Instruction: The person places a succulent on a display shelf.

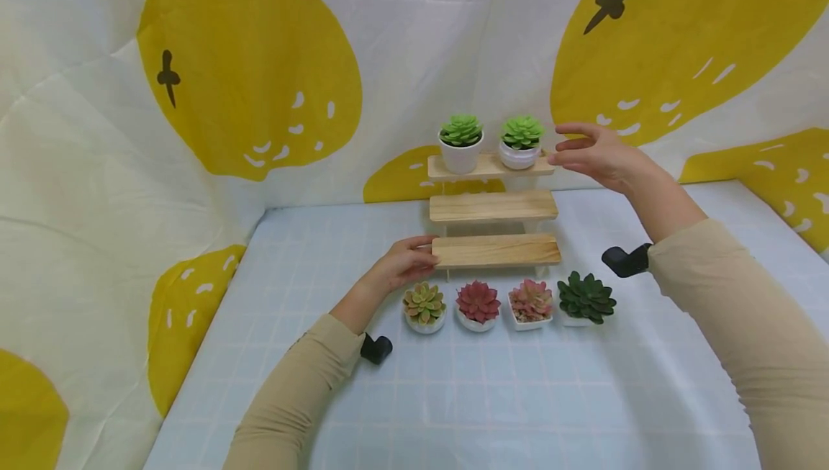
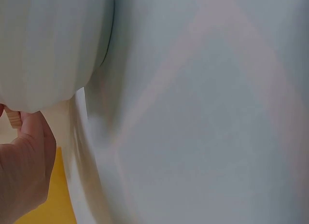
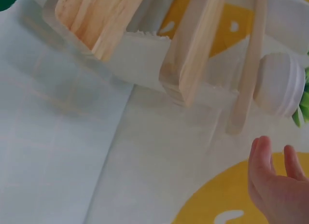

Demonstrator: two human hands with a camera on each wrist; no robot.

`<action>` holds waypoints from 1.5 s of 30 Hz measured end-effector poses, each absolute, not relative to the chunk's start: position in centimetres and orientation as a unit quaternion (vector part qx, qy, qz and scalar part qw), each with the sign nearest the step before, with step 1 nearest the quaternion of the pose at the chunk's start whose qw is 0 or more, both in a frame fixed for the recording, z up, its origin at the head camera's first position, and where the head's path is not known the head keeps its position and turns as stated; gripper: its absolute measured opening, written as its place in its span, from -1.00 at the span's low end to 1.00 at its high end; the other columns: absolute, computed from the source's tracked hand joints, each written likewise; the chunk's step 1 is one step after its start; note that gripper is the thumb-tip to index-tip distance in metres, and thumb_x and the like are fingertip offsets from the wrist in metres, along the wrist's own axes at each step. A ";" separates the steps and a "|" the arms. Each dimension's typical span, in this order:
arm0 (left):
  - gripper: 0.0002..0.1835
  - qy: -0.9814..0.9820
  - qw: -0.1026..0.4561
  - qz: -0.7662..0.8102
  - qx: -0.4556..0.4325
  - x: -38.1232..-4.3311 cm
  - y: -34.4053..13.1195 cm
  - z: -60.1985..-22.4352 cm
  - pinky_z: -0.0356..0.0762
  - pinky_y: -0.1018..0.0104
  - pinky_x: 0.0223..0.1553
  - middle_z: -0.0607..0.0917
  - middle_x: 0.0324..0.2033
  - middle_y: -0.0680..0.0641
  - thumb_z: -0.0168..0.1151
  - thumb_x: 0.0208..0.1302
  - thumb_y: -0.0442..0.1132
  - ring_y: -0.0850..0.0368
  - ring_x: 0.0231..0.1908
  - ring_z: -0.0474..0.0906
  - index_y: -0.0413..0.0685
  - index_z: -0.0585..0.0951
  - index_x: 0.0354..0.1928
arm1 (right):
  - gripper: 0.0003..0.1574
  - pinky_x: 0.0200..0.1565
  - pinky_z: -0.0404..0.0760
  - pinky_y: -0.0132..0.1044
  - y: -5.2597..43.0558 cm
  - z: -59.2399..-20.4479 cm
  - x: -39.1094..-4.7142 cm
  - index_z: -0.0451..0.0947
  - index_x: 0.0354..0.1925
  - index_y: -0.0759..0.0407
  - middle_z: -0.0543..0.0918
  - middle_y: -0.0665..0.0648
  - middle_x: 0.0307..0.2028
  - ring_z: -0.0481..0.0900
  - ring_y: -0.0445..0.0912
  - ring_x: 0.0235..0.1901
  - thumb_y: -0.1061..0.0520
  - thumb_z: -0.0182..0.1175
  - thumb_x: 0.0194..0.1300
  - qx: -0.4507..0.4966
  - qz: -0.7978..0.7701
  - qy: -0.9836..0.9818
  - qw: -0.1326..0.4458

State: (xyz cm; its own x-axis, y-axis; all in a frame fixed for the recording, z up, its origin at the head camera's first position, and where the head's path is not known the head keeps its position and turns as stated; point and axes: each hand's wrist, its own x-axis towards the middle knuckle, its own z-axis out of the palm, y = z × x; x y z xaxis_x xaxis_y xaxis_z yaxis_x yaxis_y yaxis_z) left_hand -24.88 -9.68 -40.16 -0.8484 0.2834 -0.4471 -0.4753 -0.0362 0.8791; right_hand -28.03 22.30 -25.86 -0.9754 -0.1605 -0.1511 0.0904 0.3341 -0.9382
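Observation:
A three-tier wooden shelf [image 1: 494,206] with clear supports stands at the back of the table. My left hand [image 1: 404,263] pinches the left end of its lowest board, thumb and fingers on either side of the wood [image 2: 13,118]. Off the right end of the top board, my right hand [image 1: 599,155] is held with fingers spread and nothing in them. Beside those fingertips, a green succulent in a round ribbed white pot [image 1: 520,142] sits on the top board. Left of it is another green succulent in a white pot [image 1: 461,143].
In front of the shelf is a row of potted succulents: yellow-green [image 1: 424,306], dark red [image 1: 478,304], pink [image 1: 531,303] and dark green [image 1: 586,299]. A pale blue checked cloth [image 1: 414,398] covers the table. Behind hangs a white curtain [image 1: 414,45] with yellow fruit prints.

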 end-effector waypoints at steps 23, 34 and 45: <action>-0.40 0.648 0.265 0.710 -0.075 -24.7 -9.6 -40.3 0.51 0.24 -0.06 0.43 0.18 -0.25 0.13 0.19 -0.53 0.09 -0.15 0.48 -0.14 0.34 0.31 | -0.24 -0.13 0.46 -0.55 28.7 -27.1 -22.1 0.06 0.37 0.08 0.36 0.01 0.10 0.45 -0.27 -0.06 0.08 0.16 0.31 -0.082 -0.484 0.865 0.107; -0.39 0.639 0.266 0.718 -0.071 -24.6 -9.6 -40.2 0.53 0.31 -0.15 0.42 0.18 -0.26 0.12 0.19 -0.55 0.09 -0.16 0.48 -0.16 0.33 0.31 | -0.33 -0.14 0.51 -0.42 30.7 -30.6 -19.3 0.23 0.29 -0.02 0.47 -0.17 0.04 0.45 -0.31 -0.02 0.32 0.13 0.27 -0.163 -0.492 0.846 0.124; -0.39 0.625 0.265 0.732 -0.059 -24.6 -9.6 -40.3 0.51 0.38 -0.29 0.38 0.21 -0.32 0.06 0.19 -0.59 0.10 -0.18 0.49 -0.22 0.29 0.32 | -0.28 -0.07 0.51 -0.38 31.7 -34.4 -16.7 0.19 0.31 0.15 0.46 -0.12 0.09 0.44 -0.30 0.04 0.38 0.14 0.22 -0.200 -0.518 0.811 0.182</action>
State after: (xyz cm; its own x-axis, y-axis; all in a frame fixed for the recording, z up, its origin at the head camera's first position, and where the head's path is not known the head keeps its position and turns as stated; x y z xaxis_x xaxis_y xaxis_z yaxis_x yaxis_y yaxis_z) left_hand -24.59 -9.65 -40.25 -0.8523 0.3143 -0.4181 -0.4624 -0.0789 0.8832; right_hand -16.70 31.74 -34.38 -0.8539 -0.5130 -0.0878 -0.1359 0.3825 -0.9139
